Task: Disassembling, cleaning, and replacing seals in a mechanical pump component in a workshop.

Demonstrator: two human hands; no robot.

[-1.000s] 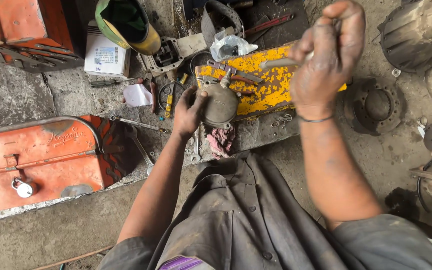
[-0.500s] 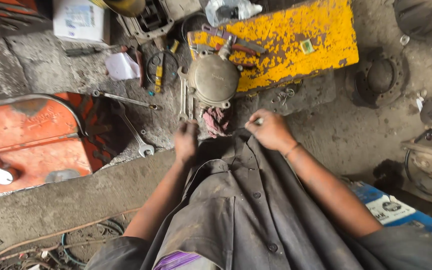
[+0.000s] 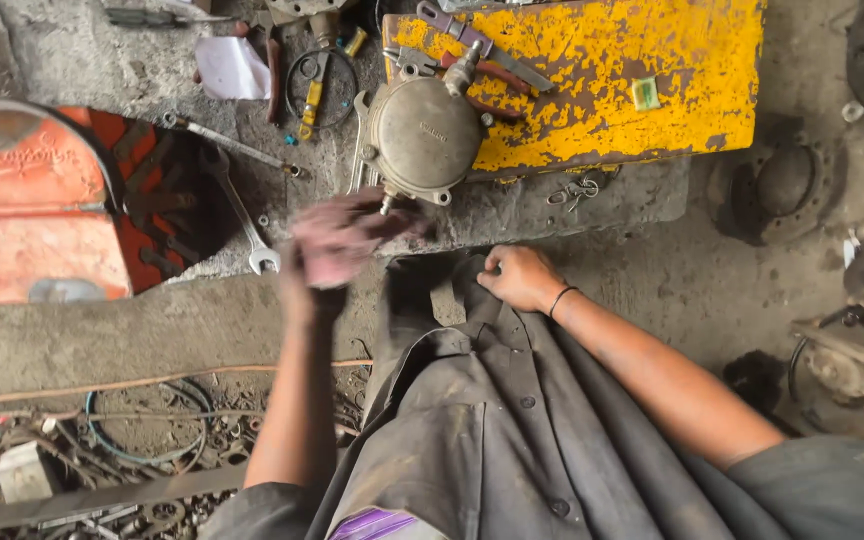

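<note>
Left hand (image 3: 337,240): motion-blurred; grip appears wrapped around a pinkish rag (image 3: 352,235), though how tightly cannot be told. It sits just below the round metal housing (image 3: 424,135), near the small stud on that housing's lower edge; contact cannot be told.

Right hand (image 3: 519,277): grip drawn together, fingertips pinching the dark grey shirt fabric (image 3: 452,300) at the front edge of the garment. Black band on the wrist.

Round metal housing: dull grey, domed, with bolt lugs around the rim; rests on the concrete counter (image 3: 572,200), partly overlapping the chipped yellow metal plate (image 3: 602,90) beyond the right grip.

Beside the left grip, outward: 1 combination spanner (image 3: 242,215) lying on the counter, a second long tool above it, a white scrap of paper, a wire ring with a yellow-handled tool inside.

Far left: orange metal case (image 3: 32,220).

Right of the right grip: rusty round hub parts (image 3: 777,190) on the grimy floor.

Below the left forearm: coiled wire and scrap on the floor (image 3: 152,430).
</note>
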